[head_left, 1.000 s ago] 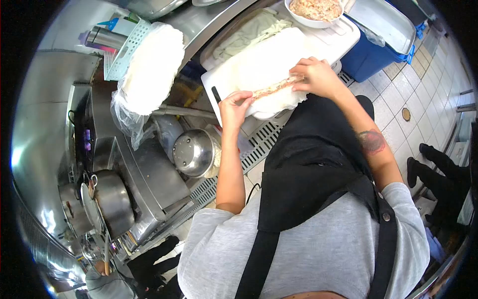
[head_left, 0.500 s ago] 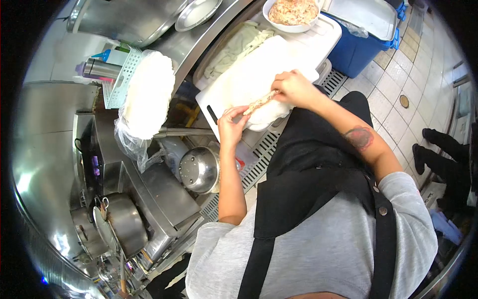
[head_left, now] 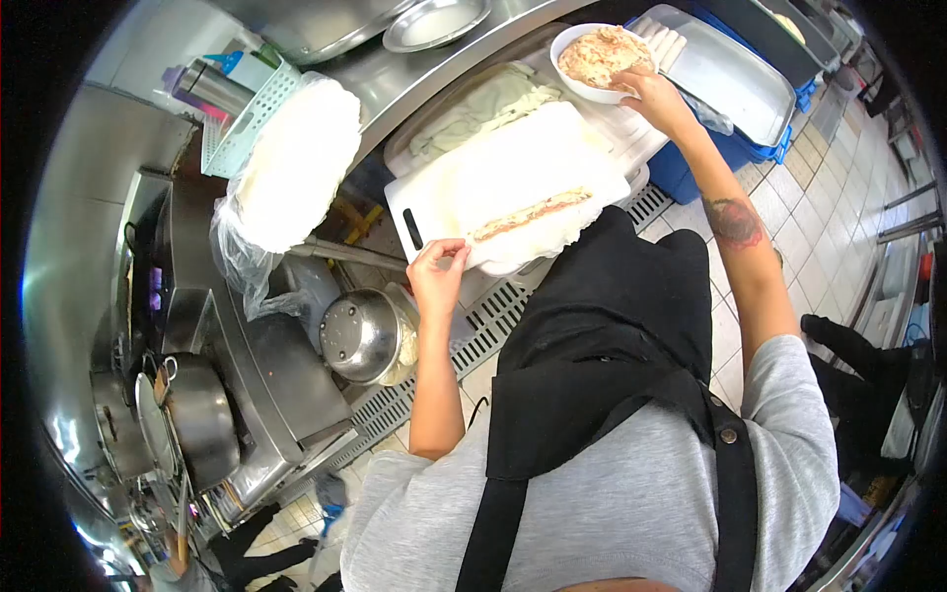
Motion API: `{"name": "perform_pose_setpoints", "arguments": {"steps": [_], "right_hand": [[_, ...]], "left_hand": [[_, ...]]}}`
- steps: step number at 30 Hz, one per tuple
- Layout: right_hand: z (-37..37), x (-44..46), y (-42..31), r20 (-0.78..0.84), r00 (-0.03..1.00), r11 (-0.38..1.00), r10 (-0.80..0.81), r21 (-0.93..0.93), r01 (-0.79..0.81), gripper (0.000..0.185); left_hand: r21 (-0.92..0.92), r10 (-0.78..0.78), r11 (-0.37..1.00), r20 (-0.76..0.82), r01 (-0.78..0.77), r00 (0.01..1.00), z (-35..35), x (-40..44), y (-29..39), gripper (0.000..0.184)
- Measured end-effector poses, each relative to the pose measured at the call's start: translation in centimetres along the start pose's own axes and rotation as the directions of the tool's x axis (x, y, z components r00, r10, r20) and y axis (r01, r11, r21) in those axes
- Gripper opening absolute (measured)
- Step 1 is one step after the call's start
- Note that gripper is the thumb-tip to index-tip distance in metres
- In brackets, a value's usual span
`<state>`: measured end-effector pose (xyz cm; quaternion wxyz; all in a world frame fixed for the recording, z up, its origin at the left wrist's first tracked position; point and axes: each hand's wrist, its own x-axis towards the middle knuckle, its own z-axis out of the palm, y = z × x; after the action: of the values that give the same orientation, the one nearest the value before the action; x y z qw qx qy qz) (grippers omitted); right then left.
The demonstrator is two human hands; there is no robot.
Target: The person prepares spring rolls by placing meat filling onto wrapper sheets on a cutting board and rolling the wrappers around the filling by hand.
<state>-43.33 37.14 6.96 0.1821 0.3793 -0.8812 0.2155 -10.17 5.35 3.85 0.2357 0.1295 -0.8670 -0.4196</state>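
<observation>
A strip of orange-brown filling [head_left: 533,214] lies along the near part of a thin white sheet [head_left: 523,163] spread over a white cutting board [head_left: 400,192]. At the sheet's near left corner is my left hand [head_left: 437,274], its thumb and fingers pressed together; what is between them, if anything, is too small to make out. My right hand [head_left: 653,99] reaches over the rim of a white bowl [head_left: 564,84] heaped with filling [head_left: 600,54]. Its fingers stretch toward the filling, with the thumb apart near the rim; the fingertips are partly hidden.
Right of the bowl, a metal tray [head_left: 725,59] with several pale rolls [head_left: 663,44] rests on a blue bin [head_left: 681,173]. A stack of white sheets [head_left: 301,163] in plastic stands left. Below are a metal bowl [head_left: 360,335] and floor grate [head_left: 488,321].
My right hand has left the filling strip and moved up and right to the bowl. My left hand has shifted down and left off the strip to the sheet's corner. The view has shifted.
</observation>
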Motion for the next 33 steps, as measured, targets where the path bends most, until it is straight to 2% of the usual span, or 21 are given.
{"name": "perform_pose_setpoints", "arguments": {"steps": [3, 6, 7, 9, 10, 12, 15, 17, 19, 20, 22, 25, 26, 29, 32, 33], "right_hand": [[0.9, 0.8, 0.8, 0.009, 0.996, 0.996, -0.083, 0.022, 0.083, 0.026], [0.8, 1.6, 0.5, 0.077, 0.997, 1.000, 0.021, -0.005, -0.021, 0.016], [0.6, 1.8, 0.5, 0.065, 0.998, 0.999, -0.020, 0.027, 0.018, 0.012], [1.1, 2.4, 1.5, 0.055, 0.995, 0.997, -0.078, 0.005, 0.078, 0.012], [0.8, 2.5, 1.3, 0.094, 0.994, 0.998, -0.053, -0.012, 0.054, 0.012], [-0.3, 2.8, 0.6, 0.160, 0.987, 0.998, 0.001, -0.055, 0.007, 0.014], [-2.4, 1.7, -4.1, 0.210, 0.963, 0.916, 0.169, 0.326, -0.232, 0.019], [-0.9, 0.2, -8.2, 0.250, 0.967, 0.783, 0.040, 0.593, -0.186, 0.022], [1.3, -1.6, -15.4, 0.405, 0.905, 0.664, -0.129, 0.713, -0.225, 0.019], [1.8, -2.1, -17.7, 0.456, 0.881, 0.633, -0.126, 0.721, -0.282, 0.021], [3.7, -2.6, -19.9, 0.472, 0.865, 0.625, -0.171, 0.731, -0.276, 0.022], [4.5, -2.3, -22.2, 0.426, 0.872, 0.799, -0.239, 0.597, -0.072, 0.019], [5.5, -2.5, -22.3, 0.321, 0.910, 0.799, -0.263, 0.601, 0.019, 0.013], [6.0, -2.3, -22.7, 0.334, 0.911, 0.844, -0.242, 0.536, 0.027, 0.009], [6.5, -2.3, -22.4, 0.343, 0.908, 0.857, -0.242, 0.514, 0.034, 0.011], [6.4, -2.2, -22.3, 0.359, 0.905, 0.846, -0.229, 0.533, 0.002, 0.013]], "left_hand": [[0.004, -0.005, 1.000, -0.047, 0.005, 0.999, 0.5, -0.3, 0.3, 0.010], [0.021, 0.010, 1.000, -0.064, -0.009, 0.998, 0.8, -0.2, 0.5, 0.011], [0.023, 0.009, 1.000, -0.057, -0.008, 0.998, 0.8, -0.2, 0.6, 0.012], [0.026, 0.008, 1.000, -0.047, -0.006, 0.999, 0.6, -0.2, 0.6, 0.013], [0.024, -0.042, 0.999, -0.023, 0.043, 0.999, 0.3, -0.2, 0.6, 0.015], [0.011, -0.033, 0.999, -0.037, 0.033, 0.999, 0.0, -0.3, 0.5, 0.016], [0.004, -0.002, 1.000, -0.063, 0.002, 0.998, 0.3, -0.2, 0.0, 0.015], [0.001, 0.002, 1.000, -0.068, -0.002, 0.998, 1.1, 0.0, 0.1, 0.015], [-0.017, -0.030, 0.999, -0.057, 0.029, 0.998, 2.1, 0.1, -0.2, 0.014], [-0.020, -0.051, 0.999, -0.037, 0.050, 0.998, 2.5, 0.3, -0.3, 0.014], [-0.038, -0.087, 0.996, -0.023, 0.086, 0.996, 2.6, 0.3, 0.0, 0.013], [-0.021, -0.077, 0.997, -0.022, 0.077, 0.997, 2.4, 0.3, 0.1, 0.014], [-0.030, -0.069, 0.997, -0.035, 0.068, 0.997, 2.4, 0.3, 0.1, 0.013], [-0.024, -0.175, 0.984, 0.081, 0.177, 0.981, 2.0, 0.6, 0.6, 0.023], [0.216, 0.107, 0.972, -0.062, -0.091, 0.992, 2.2, 0.7, 1.4, 0.036], [0.221, 0.130, 0.969, -0.060, -0.114, 0.990, 2.6, 0.8, 1.6, 0.040]]}}
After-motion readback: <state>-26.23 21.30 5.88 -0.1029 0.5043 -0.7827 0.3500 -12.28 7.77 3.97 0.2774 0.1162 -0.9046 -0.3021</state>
